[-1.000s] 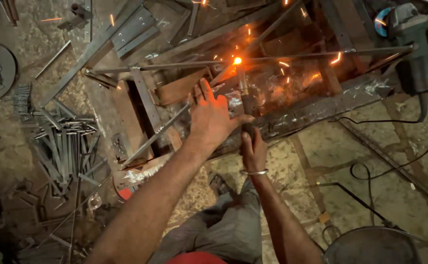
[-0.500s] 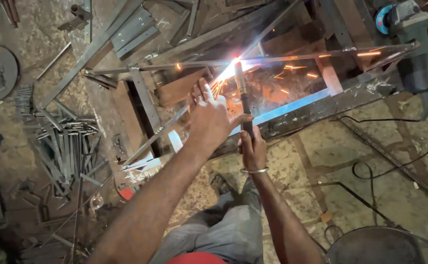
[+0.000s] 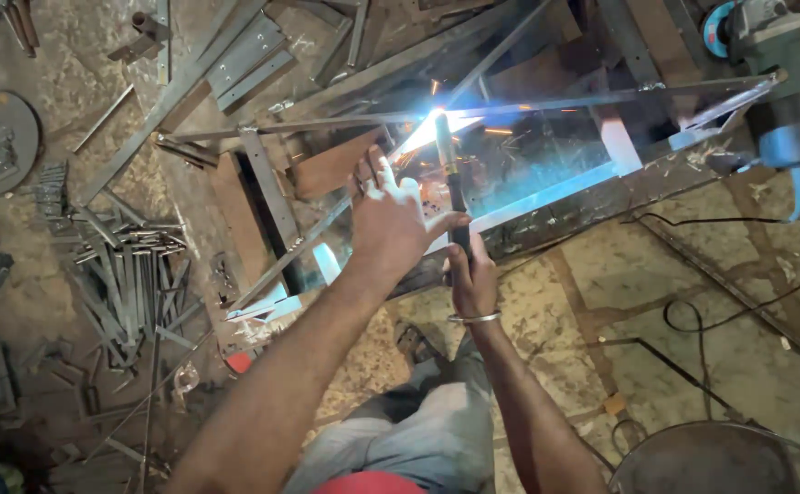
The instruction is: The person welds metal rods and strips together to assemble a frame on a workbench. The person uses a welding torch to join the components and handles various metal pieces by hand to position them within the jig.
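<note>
Firmly gripping a dark electrode holder [image 3: 456, 206] in the right hand [image 3: 473, 279], tip sparking white at a thin steel frame [image 3: 546, 101]. Left hand [image 3: 391, 215] spread flat, holding nothing. Nearby, a round metal tub [image 3: 706, 457]; contents unclear.

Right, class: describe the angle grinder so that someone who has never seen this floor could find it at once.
Start at the long metal frame lying across the floor, where the welding arc glows. Follow its top rail to the far right end: the angle grinder rests there. Unlike the bare steel strips around, it has a bulky grey-blue body and a blue disc.
</note>
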